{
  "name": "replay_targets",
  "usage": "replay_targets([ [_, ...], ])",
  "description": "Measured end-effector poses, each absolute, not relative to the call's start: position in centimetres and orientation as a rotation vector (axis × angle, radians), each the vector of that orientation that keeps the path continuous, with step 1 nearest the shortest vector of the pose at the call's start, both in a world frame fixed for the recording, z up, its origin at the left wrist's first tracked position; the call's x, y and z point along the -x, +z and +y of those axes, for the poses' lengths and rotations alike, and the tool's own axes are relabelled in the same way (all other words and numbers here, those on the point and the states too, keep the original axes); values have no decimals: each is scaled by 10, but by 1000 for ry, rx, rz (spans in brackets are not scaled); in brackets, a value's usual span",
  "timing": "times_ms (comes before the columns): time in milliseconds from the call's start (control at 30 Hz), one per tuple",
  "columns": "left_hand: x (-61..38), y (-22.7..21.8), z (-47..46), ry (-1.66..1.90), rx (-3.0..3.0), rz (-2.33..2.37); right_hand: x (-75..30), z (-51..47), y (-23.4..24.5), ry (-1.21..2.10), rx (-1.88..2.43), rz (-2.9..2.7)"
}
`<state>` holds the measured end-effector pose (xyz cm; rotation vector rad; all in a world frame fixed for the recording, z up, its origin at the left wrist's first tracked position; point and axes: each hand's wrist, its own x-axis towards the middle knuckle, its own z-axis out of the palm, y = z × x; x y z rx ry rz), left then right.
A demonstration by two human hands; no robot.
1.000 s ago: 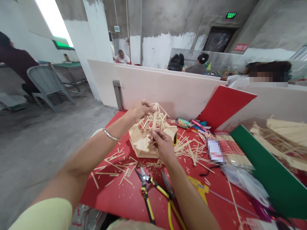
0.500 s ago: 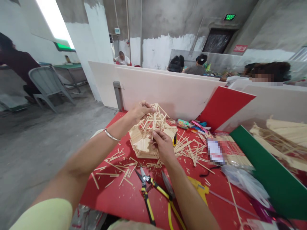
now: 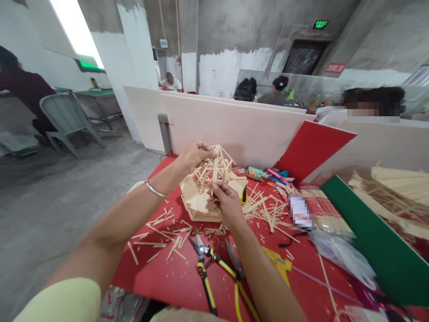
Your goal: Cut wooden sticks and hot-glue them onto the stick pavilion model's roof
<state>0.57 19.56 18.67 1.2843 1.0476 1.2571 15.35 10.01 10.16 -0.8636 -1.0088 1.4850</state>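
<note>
A small model built of thin wooden sticks stands on the red table, with a platform-like base and a pointed open frame on top. My left hand, a bangle on its wrist, pinches the upper end of a wooden stick close to the frame's peak. Lower down, my right hand pinches the same stick near its bottom end. The stick runs slanting along the front of the frame; whether it touches there I cannot tell. My fingers hide parts of the frame and base.
Pruning shears and yellow-handled scissors lie in front of the model. Loose sticks are scattered right and left. A yellow tool, a plastic bag and a green board are on the right. A white partition stands behind.
</note>
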Motion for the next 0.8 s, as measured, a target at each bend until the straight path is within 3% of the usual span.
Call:
replay_targets([
  [800, -7, 190, 190, 1268, -1241, 1043, -153, 101, 99, 1515, 846, -980],
])
